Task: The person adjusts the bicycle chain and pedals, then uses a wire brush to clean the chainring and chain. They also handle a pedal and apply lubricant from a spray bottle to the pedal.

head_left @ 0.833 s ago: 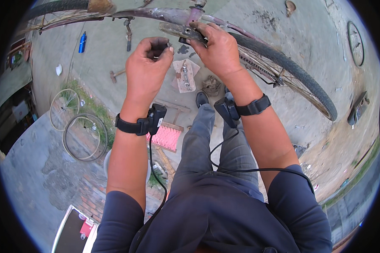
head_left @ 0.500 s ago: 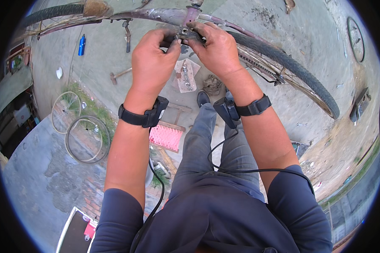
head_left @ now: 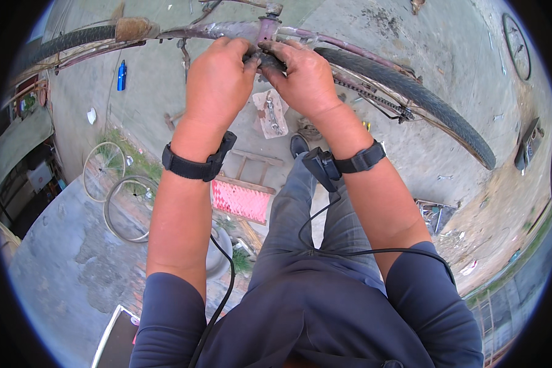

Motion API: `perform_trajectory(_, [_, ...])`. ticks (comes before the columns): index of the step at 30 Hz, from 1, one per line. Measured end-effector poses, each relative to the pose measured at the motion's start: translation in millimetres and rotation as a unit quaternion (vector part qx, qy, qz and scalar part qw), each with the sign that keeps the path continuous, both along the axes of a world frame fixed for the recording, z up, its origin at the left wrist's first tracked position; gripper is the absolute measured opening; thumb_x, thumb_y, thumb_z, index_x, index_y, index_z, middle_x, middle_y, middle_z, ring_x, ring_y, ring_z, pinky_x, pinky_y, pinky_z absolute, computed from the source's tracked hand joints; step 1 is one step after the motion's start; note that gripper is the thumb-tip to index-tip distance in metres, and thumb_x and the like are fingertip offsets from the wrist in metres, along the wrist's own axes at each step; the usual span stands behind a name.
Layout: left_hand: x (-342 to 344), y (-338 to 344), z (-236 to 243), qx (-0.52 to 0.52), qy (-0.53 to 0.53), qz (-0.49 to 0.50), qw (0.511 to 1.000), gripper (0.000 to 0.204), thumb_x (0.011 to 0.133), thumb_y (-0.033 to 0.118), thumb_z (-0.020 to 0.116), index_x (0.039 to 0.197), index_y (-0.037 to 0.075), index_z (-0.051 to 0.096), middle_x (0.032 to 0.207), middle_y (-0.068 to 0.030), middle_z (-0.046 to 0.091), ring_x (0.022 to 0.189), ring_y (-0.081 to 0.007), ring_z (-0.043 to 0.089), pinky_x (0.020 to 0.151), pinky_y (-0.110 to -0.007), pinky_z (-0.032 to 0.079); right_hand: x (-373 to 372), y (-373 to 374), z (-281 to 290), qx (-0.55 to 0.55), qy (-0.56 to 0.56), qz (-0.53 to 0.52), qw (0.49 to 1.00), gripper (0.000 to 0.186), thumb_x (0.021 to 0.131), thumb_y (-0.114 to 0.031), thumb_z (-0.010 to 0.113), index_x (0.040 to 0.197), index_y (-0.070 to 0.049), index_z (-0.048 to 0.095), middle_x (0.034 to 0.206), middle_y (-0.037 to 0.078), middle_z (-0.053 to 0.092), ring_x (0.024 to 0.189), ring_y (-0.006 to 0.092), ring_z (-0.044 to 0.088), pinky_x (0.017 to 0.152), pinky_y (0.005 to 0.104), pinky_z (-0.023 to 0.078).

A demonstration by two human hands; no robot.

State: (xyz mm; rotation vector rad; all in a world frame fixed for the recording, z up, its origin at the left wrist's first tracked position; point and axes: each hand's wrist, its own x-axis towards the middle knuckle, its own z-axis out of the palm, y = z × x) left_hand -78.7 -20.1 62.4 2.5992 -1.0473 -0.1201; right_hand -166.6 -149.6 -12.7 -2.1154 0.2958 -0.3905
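Across the top runs a bicycle with a worn purple frame (head_left: 227, 29). A short purple tube (head_left: 267, 29) sits at its middle. My left hand (head_left: 219, 80) and my right hand (head_left: 303, 72) meet at the near end of that tube. Both have bent, pinching fingers, blackened at the tips. A dark part lies between the fingertips, mostly hidden, so its kind cannot be made out. Beyond the tube is a crank arm (head_left: 242, 5). Right of my right hand are the chain (head_left: 377, 98) and a black tyre (head_left: 417, 92).
Below my hands lies a pale block (head_left: 270, 116) with a metal piece on it. A stool with a pink woven seat (head_left: 242, 201) stands by my legs. Loose wheels (head_left: 107, 168) lie at left, near a blue bottle (head_left: 121, 76); a metal toolbox (head_left: 434, 214) is at right.
Both hands have shifted slightly left, staying at the tube's near end. A dark metal part with a hole, visible before, is now mostly covered by my fingers. The view has shifted slightly.
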Motion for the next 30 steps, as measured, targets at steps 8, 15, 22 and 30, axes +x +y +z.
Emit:
perform_trajectory(8, [2, 1, 0, -0.041, 0.081, 0.041, 0.995, 0.019, 0.083, 0.013, 0.076, 0.098, 0.003, 0.070, 0.091, -0.0154, 0.069, 0.083, -0.0366, 0.067, 0.071, -0.044, 0.053, 0, -2, -1, 0.018, 0.005, 0.010, 1.000, 0.037, 0.083, -0.017, 0.077, 0.119, -0.011, 0.071, 0.105, 0.012, 0.071, 0.094, 0.0351, 0.069, 0.080, 0.0407, 0.057])
perform_trajectory(15, [5, 2, -1, -0.043, 0.045, -0.021, 0.998, 0.014, 0.085, 0.010, 0.073, 0.098, 0.006, 0.071, 0.092, -0.0134, 0.067, 0.083, -0.0363, 0.066, 0.071, -0.045, 0.053, 0, -3, -1, 0.018, -0.001, 0.014, 1.000, 0.037, 0.083, -0.017, 0.077, 0.119, -0.011, 0.070, 0.103, 0.011, 0.070, 0.093, 0.0353, 0.069, 0.079, 0.0408, 0.057])
perform_trajectory(22, [1, 2, 0, -0.061, 0.094, 0.006, 0.994, 0.016, 0.086, 0.006, 0.074, 0.101, 0.002, 0.073, 0.093, -0.0117, 0.067, 0.081, -0.0271, 0.066, 0.072, -0.037, 0.054, 0, -4, -1, 0.024, 0.001, 0.015, 1.000, 0.037, 0.083, -0.017, 0.076, 0.119, -0.011, 0.071, 0.103, 0.011, 0.070, 0.093, 0.0352, 0.069, 0.079, 0.0409, 0.057])
perform_trajectory(30, [-1, 5, -9, -0.120, 0.175, 0.106, 0.971, 0.016, 0.086, 0.007, 0.077, 0.099, -0.001, 0.072, 0.091, -0.0099, 0.067, 0.079, -0.0197, 0.065, 0.073, -0.032, 0.053, 0, -4, 0, 0.025, 0.002, 0.015, 1.000, 0.037, 0.082, -0.017, 0.077, 0.118, -0.011, 0.071, 0.104, 0.011, 0.071, 0.093, 0.0339, 0.070, 0.080, 0.0399, 0.058])
